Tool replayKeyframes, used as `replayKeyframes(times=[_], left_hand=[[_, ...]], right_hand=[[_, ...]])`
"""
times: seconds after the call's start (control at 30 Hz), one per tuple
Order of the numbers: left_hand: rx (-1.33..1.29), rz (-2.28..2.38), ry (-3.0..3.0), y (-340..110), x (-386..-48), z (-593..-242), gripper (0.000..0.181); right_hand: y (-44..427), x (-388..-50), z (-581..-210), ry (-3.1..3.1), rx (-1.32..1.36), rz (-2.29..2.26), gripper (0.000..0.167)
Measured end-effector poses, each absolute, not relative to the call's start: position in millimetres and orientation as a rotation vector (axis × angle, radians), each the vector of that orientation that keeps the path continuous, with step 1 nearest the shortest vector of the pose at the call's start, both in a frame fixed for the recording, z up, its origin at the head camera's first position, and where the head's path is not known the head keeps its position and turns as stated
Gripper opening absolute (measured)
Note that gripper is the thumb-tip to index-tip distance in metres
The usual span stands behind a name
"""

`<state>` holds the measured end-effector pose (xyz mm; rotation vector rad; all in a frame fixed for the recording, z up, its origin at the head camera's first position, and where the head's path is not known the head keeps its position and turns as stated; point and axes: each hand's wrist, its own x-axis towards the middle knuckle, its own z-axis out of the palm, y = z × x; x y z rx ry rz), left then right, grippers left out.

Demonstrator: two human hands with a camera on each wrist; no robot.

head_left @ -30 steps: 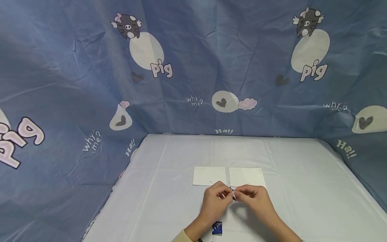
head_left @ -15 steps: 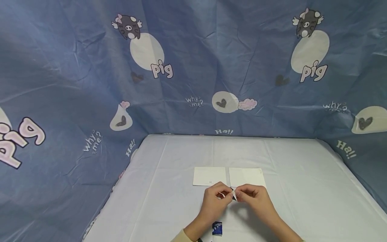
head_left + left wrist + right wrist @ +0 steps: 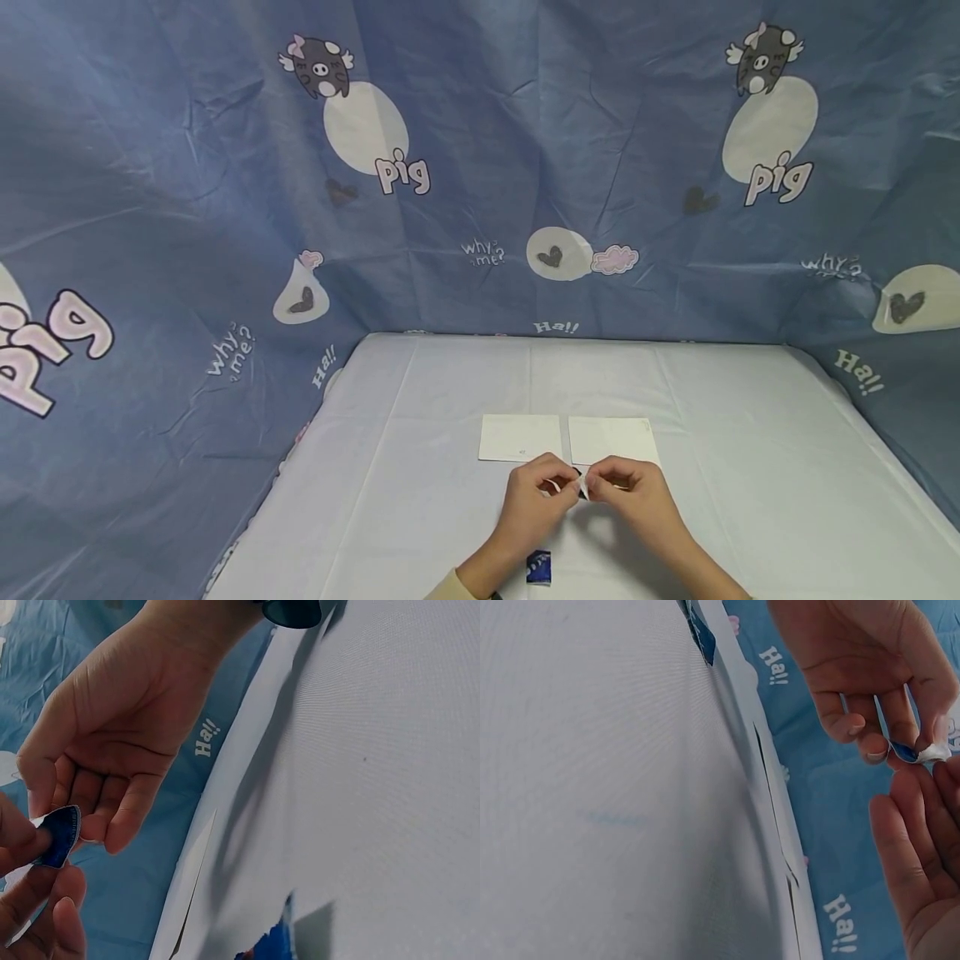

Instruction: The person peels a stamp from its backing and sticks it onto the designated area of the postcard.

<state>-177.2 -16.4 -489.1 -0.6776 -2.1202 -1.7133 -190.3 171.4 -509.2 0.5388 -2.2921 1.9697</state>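
Observation:
In the head view, my left hand (image 3: 528, 504) and right hand (image 3: 637, 500) meet above the table. They pinch a small thin piece (image 3: 63, 834), glossy blue on one side, with printed marks along its edge in the left wrist view. A white, ragged-edged part (image 3: 934, 753) of it shows at the fingertips in the right wrist view. My left thumb lies on the blue face, and the right thumb and index finger hold its other edge. Whether the white part is a backing or a torn layer I cannot tell. The fingertips hide much of the piece.
Two white cards (image 3: 519, 437) lie side by side just beyond my hands. A small blue printed piece (image 3: 538, 567) rests on the white-covered table (image 3: 420, 500) beside my left forearm. A blue patterned curtain (image 3: 480, 167) surrounds the back and sides.
My right fingertips have shifted slightly rightward from the left ones. More of the white part shows between them. The left hand stays almost in place.

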Motion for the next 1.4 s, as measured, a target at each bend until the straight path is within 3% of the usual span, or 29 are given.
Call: replayKeyframes(times=[0.53, 1.4], left_hand=[[-0.616, -1.746, -2.169, -16.5, -191.0, -517.9, 0.014], [-0.522, -1.832, -2.202, -20.5, -189.3, -505.6, 0.01]], right_hand=[[170.5, -190.3, -505.1, -2.347, 0.399, 1.929, 0.008], [174.9, -191.3, -504.6, -2.286, 0.337, 1.963, 0.009]])
